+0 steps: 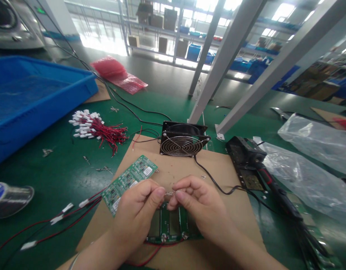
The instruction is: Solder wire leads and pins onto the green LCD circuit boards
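Observation:
Between the fingertips of both hands is a small silvery metal part (169, 193), or a short row of them; its exact kind is too small to make out. My left hand (136, 210) pinches its left end with thumb and forefinger. From the other side my right hand (205, 206) pinches the right end. Below the hands a green circuit board (165, 227) with rectangular openings lies on the cardboard (226, 232), partly covered by the hands. Another green circuit board (141, 167) with white labels lies to the left, partly behind my left hand, red and black wires at its edge.
A black fan (184, 140) stands behind the hands. On the right, a soldering iron (279, 191) rests by its stand (246, 150), near clear plastic bags (296, 172). Leftward are bundled red wires (105, 131), a solder spool (11, 198) and a blue tray (43, 101). Metal posts (226, 63) rise behind.

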Motion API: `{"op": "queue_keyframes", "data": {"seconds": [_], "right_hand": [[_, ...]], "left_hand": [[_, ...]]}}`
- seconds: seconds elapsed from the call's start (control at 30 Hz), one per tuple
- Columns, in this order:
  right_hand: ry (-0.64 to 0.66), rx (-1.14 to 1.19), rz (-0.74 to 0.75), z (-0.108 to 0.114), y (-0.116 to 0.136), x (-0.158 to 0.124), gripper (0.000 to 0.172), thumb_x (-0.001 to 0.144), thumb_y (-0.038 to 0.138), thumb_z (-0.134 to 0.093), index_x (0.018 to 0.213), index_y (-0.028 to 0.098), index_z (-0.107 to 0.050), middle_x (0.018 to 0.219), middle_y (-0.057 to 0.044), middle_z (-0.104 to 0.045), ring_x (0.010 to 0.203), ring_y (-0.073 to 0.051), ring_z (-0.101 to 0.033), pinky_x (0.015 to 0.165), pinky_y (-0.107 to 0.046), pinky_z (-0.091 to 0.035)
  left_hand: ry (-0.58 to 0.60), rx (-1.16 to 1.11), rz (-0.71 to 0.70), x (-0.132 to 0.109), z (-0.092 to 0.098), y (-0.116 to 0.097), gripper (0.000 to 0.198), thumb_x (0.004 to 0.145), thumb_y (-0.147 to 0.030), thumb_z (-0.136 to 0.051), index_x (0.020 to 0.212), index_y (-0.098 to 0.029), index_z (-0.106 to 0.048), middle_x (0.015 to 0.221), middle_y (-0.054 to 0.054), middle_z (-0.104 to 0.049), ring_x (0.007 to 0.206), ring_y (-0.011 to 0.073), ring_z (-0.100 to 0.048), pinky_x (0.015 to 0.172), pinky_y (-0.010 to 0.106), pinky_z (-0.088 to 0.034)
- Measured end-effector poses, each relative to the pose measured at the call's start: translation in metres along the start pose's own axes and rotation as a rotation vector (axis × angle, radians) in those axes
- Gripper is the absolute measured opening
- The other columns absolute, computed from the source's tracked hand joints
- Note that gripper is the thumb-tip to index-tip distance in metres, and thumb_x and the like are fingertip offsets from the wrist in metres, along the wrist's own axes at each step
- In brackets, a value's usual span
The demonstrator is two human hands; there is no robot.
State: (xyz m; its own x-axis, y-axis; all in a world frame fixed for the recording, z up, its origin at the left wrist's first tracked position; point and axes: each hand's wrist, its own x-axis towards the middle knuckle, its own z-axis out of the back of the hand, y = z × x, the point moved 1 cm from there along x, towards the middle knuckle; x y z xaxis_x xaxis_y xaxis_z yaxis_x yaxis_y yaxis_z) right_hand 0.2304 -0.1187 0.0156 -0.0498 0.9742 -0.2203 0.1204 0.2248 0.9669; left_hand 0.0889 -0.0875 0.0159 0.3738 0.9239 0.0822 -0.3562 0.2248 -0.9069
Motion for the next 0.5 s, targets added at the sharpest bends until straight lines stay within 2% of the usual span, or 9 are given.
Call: {"op": "queue_keyframes", "data": {"seconds": [0.07,0.2,0.3,0.43,0.5], "right_hand": [[-0.028,-0.226,0.128,0.0018,0.0033,-0.003,0.004,0.078,0.019,-0.049,0.08,0.019,-0.052,0.067,0.002,-0.06,0.065,-0.01,-0.059,0.062,-0.024,-0.046],[-0.041,-0.713,0.476,0.0042,0.0076,-0.0076,0.013,0.081,0.011,-0.044,0.081,0.019,-0.055,0.072,-0.001,-0.06,0.067,-0.01,-0.056,0.061,-0.023,-0.044],[0.01,-0.835,0.662,0.0041,0.0079,-0.0086,0.019,0.081,0.006,-0.039,0.085,0.017,-0.054,0.075,-0.004,-0.06,0.069,-0.012,-0.055,0.061,-0.024,-0.044],[-0.032,-0.808,0.609,0.0032,0.0097,-0.0082,0.016,0.081,0.009,-0.042,0.084,0.019,-0.053,0.074,-0.002,-0.06,0.07,-0.011,-0.056,0.062,-0.023,-0.046],[-0.054,-0.768,0.558,0.0023,0.0115,-0.0083,0.013,0.08,0.011,-0.045,0.08,0.019,-0.055,0.073,-0.001,-0.06,0.069,-0.01,-0.057,0.062,-0.022,-0.045]], "left_hand": [[0.008,0.008,0.022,0.0009,0.0001,-0.001,0.031,0.083,-0.029,-0.039,0.057,-0.018,-0.052,0.053,-0.001,-0.053,0.053,0.012,-0.052,0.051,0.023,-0.04],[0.003,0.03,0.045,0.003,0.0011,-0.0039,0.033,0.082,-0.031,-0.039,0.055,-0.018,-0.053,0.052,-0.001,-0.054,0.052,0.0125,-0.053,0.049,0.023,-0.041],[-0.028,0.05,0.034,0.0039,0.0026,-0.0052,0.03,0.08,-0.03,-0.043,0.057,-0.018,-0.056,0.052,-0.001,-0.056,0.05,0.0126,-0.054,0.049,0.023,-0.041],[-0.029,-0.047,0.007,0.0037,0.0025,-0.005,0.01,0.074,-0.024,-0.053,0.076,-0.018,-0.062,0.067,0.0,-0.065,0.061,0.0137,-0.061,0.055,0.023,-0.048],[-0.039,-0.051,-0.029,0.0035,0.002,-0.0047,0.01,0.072,-0.018,-0.056,0.079,-0.019,-0.062,0.073,0.001,-0.067,0.066,0.0136,-0.063,0.058,0.022,-0.05]]}}
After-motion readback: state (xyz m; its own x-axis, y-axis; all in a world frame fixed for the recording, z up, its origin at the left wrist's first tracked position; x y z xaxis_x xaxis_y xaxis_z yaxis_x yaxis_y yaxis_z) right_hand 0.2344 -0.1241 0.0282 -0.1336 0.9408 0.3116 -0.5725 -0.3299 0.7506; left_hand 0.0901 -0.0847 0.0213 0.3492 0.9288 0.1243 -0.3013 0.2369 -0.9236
